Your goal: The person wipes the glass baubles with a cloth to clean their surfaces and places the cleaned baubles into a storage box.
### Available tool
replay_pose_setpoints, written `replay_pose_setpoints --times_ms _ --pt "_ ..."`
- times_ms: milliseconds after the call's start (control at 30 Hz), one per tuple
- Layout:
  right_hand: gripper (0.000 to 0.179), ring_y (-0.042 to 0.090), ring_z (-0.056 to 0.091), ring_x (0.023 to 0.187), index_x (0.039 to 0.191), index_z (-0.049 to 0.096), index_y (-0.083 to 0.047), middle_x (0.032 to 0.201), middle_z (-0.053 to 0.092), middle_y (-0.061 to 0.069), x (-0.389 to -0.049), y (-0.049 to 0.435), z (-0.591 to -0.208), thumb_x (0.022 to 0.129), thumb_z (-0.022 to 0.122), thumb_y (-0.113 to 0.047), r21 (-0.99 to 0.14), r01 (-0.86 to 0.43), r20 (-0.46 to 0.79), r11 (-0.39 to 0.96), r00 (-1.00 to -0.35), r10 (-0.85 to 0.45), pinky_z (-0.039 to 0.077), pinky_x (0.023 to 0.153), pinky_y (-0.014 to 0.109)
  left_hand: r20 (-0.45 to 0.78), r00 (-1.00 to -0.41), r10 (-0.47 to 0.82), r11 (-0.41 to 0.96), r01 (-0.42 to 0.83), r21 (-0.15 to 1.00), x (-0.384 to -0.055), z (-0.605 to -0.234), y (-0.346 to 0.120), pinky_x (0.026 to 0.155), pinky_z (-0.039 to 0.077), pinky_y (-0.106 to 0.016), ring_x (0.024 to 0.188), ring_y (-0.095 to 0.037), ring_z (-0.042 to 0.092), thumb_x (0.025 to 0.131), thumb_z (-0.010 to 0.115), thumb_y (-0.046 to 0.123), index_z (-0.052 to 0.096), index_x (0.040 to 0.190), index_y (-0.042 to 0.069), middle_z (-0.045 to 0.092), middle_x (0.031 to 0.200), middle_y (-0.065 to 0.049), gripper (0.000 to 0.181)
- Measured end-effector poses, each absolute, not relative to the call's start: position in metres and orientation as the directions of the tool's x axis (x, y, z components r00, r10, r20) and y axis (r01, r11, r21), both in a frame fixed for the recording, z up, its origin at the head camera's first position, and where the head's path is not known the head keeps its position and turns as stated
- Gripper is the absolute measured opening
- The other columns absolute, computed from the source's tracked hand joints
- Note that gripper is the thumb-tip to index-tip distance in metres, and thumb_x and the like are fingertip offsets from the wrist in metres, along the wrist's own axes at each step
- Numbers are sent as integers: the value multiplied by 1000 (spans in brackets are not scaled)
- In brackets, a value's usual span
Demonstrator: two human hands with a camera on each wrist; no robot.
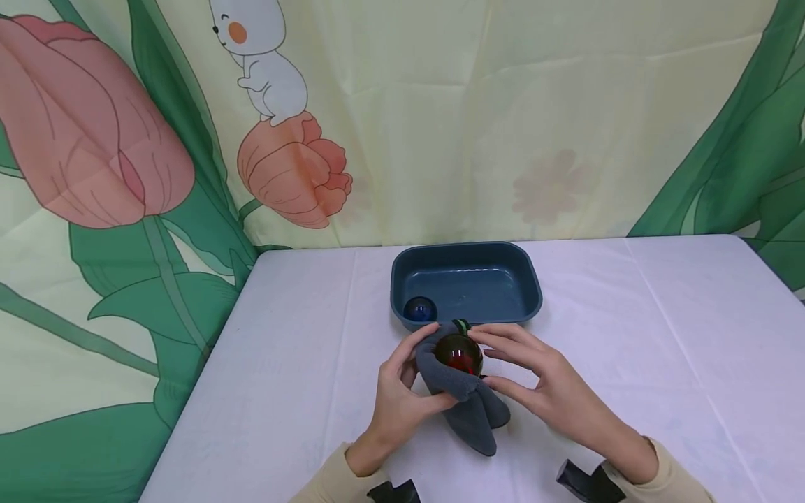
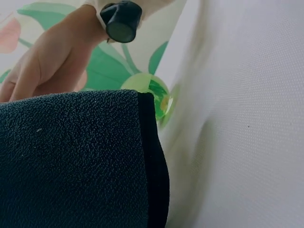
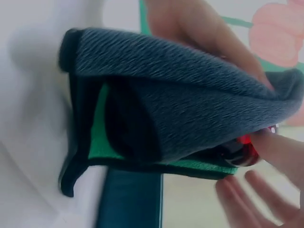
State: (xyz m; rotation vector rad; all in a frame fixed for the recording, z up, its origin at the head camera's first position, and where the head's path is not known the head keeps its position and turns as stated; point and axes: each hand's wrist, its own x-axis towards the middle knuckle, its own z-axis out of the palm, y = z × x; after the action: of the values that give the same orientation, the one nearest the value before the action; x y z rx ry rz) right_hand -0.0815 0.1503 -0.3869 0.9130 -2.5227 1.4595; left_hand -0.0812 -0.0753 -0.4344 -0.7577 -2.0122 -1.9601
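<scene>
A dark red glass ball sits partly wrapped in a grey-blue cloth with black edging and a green underside. My left hand grips the cloth from the left, its thumb across the near fold. From the right, my right hand holds the ball between thumb and fingertips, beside the cloth's edge. In the right wrist view the thumb lies against the red ball, and cloth hides most of it. The left wrist view shows the cloth hanging close to the lens.
Just beyond the hands stands a dark blue tray with a blue glass ball in its near left corner. A green transparent ball appears on the white table in the left wrist view only. A printed curtain hangs behind the table.
</scene>
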Motion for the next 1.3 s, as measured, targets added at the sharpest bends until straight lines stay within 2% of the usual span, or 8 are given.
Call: replay_pose_setpoints --times_ms 167,500,600,733,833,967,1133,1300 --pt "78 11 53 127 139 58 -19 140 54 1 -82 150 -388 70 84 7 -632 -667 467 395 -734 -493 42 100 8 507 -837 206 -40 511 859 -82 -434 -75 100 52 -32 118 -21 63 75 82 -6 47 143 2 62 131 -21 76" --pt "82 14 56 124 140 58 -16 137 57 2 -82 147 -388 67 83 11 -597 -702 506 388 -705 -497 44 99 9 522 -827 207 -31 528 849 -81 -433 -72 99 53 -35 115 -23 65 74 83 -5 47 143 3 63 129 -21 77" --pt "75 15 61 120 139 58 -15 135 58 2 -82 146 -385 72 82 9 -662 -648 458 377 -747 -482 51 94 16 513 -831 215 -23 521 853 -81 -433 -73 100 52 -34 116 -22 64 74 83 -5 48 143 4 62 131 -20 78" --pt "60 18 64 115 139 58 -12 133 60 8 -82 147 -382 83 77 -3 -838 -461 300 294 -837 -457 58 88 31 510 -828 232 -16 521 853 -81 -433 -74 101 52 -33 114 -22 64 73 83 -6 48 143 4 60 132 -19 79" --pt "55 20 64 115 139 57 -9 134 59 13 -84 148 -382 87 75 -11 -908 -338 201 246 -869 -453 58 89 32 515 -823 242 -19 526 850 -82 -432 -74 101 52 -33 113 -22 64 73 83 -6 47 143 3 59 133 -19 80" --pt "55 24 63 117 140 56 -9 137 57 14 -86 149 -384 88 74 -14 -918 -301 157 257 -874 -460 57 91 30 515 -824 237 -18 526 850 -82 -432 -74 100 53 -32 112 -21 64 73 82 -6 48 143 3 60 132 -19 78" --pt "58 21 62 118 142 54 -15 139 57 8 -86 148 -385 88 74 -11 -867 -385 215 316 -862 -460 57 91 31 524 -821 225 -11 536 844 -83 -432 -75 99 53 -33 112 -22 65 73 82 -7 48 142 2 61 130 -20 78" --pt "65 14 59 122 137 60 -17 137 58 2 -84 149 -383 78 81 -1 -705 -618 442 347 -766 -467 51 96 16 535 -813 227 -27 544 838 -84 -431 -75 98 54 -33 113 -21 64 73 81 -8 48 143 2 61 130 -21 78"
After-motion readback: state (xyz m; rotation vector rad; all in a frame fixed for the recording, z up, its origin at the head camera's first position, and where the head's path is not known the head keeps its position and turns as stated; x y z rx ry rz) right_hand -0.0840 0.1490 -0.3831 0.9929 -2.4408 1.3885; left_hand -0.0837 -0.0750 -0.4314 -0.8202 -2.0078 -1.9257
